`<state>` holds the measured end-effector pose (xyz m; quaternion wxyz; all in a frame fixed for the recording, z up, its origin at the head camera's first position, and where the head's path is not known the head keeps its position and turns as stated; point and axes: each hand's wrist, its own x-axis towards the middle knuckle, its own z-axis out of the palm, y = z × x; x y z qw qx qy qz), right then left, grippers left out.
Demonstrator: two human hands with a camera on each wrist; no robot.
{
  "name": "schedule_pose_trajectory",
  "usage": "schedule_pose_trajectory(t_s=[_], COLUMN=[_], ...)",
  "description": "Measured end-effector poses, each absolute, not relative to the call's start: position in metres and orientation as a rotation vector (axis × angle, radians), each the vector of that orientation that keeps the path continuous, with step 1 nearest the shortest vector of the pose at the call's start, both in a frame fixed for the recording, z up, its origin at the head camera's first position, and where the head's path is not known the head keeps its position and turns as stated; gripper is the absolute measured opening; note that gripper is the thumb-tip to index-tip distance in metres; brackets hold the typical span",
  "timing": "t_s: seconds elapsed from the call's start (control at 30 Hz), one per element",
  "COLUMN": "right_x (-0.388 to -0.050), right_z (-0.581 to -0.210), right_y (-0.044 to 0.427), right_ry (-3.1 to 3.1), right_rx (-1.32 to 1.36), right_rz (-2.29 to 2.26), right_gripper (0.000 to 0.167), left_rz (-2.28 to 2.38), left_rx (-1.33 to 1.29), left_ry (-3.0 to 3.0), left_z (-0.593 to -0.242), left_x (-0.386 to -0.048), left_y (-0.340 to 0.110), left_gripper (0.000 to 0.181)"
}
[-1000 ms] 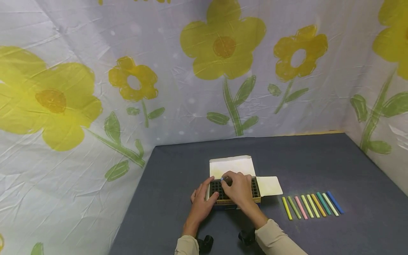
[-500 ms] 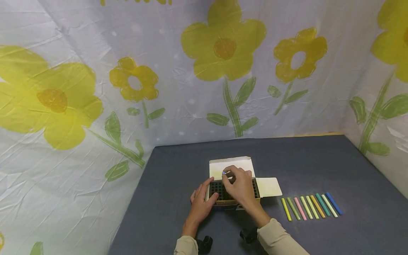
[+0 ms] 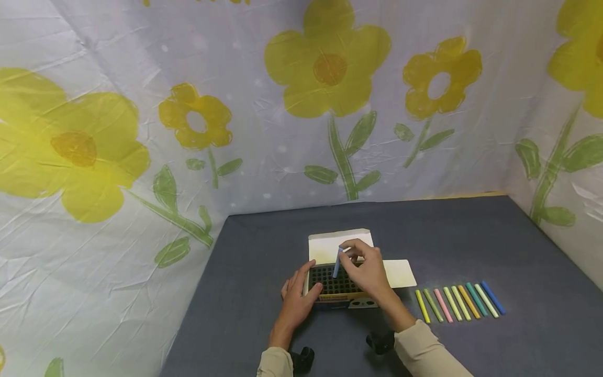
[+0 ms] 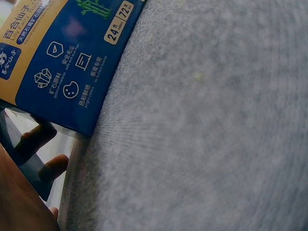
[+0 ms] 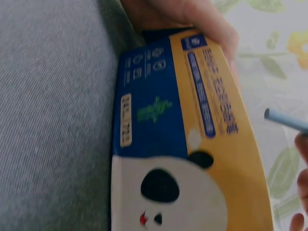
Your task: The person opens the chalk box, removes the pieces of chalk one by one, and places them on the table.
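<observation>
A pale blue chalk stick is pinched between the thumb and fingers of my right hand. It slants above the chalk box, and its free lower end points at the hole-filled black insert; in the right wrist view the chalk stick shows clear of the box. My left hand grips the left end of the box, thumb on the front rim and fingers along the side. The box front is blue and yellow with a panda print, and the left wrist view shows its printed blue face.
Several coloured chalk sticks lie in a row on the dark table right of the box, among them a pink stick and a dark blue stick. The open lid stands behind the box; a white side flap sticks out right.
My right hand has drawn the blue chalk stick up out of the insert and moved slightly right, so most of the stick now shows. The left hand has stayed on the box.
</observation>
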<state>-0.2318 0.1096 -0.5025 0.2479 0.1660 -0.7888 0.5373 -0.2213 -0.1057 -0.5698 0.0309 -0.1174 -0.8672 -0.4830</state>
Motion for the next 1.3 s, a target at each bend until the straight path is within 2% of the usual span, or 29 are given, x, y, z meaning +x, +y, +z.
schedule_pose_trajectory(t_s=[0.4, 0.53, 0.77, 1.3], right_x=[-0.224, -0.216, -0.216, -0.203], right_z=[-0.512, -0.505, -0.517, -0.517], right_y=[0.140, 0.150, 0.175, 0.221], right_ry=[-2.107, -2.121, -2.132, -2.140], right_rx=[0.444, 0.436, 0.375, 0.250], right_rz=[1.665, 1.657, 1.675, 1.592], right_gripper=[0.015, 0.016, 0.017, 0.014], left_rz=[-1.475, -1.482, -1.486, -1.488], left_rx=[-0.372, -0.349, -0.326, -0.338], left_ry=[-2.656, -2.661, -2.671, -2.657], left_z=[-0.571, -0.569, -0.568, -0.569], left_x=[-0.220, -0.219, -0.220, -0.219], left_y=[-0.105, -0.104, -0.103, -0.103], left_gripper=[0.058, 0.058, 0.058, 0.058])
